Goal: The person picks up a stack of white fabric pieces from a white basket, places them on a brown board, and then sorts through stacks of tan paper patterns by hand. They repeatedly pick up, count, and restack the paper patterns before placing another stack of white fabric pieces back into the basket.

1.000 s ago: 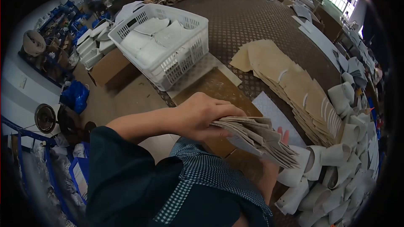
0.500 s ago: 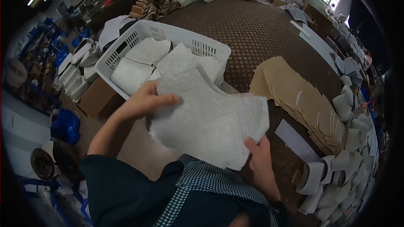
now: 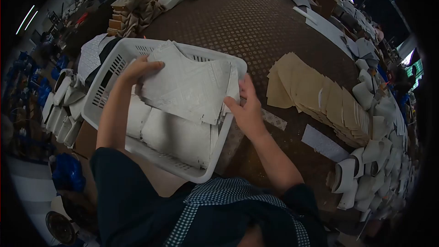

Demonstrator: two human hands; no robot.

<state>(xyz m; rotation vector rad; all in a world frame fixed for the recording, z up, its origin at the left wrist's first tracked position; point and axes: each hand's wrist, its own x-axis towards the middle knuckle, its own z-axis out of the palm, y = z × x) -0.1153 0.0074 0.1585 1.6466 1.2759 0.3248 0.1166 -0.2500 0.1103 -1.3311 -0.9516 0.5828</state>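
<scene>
My left hand (image 3: 139, 69) grips a stack of whitish cut panels (image 3: 185, 84) by its upper left side, thumb on top. An embossed pattern covers the panels, and their top edge curves inward. At their right edge is my right hand (image 3: 249, 112), with the thumb against the edge and the fingers raised beside the basket rim; its grip looks loose. The stack sits at the top of a white plastic basket (image 3: 194, 172), over more pale panels (image 3: 176, 139) lying inside. The undersides of the held panels are hidden.
Fanned tan sheets (image 3: 311, 87) lie on the brown patterned table (image 3: 215, 23), near a pale strip (image 3: 324, 143). Curved white pieces (image 3: 366, 174) crowd the right edge. A bundle of folded beige pieces (image 3: 132, 13) stands behind the basket, and a blue bag (image 3: 67, 174) is at lower left.
Both hands have carried the panels forward and left, from in front of my body onto the basket. The view has shifted, and the basket now appears nearer and lower.
</scene>
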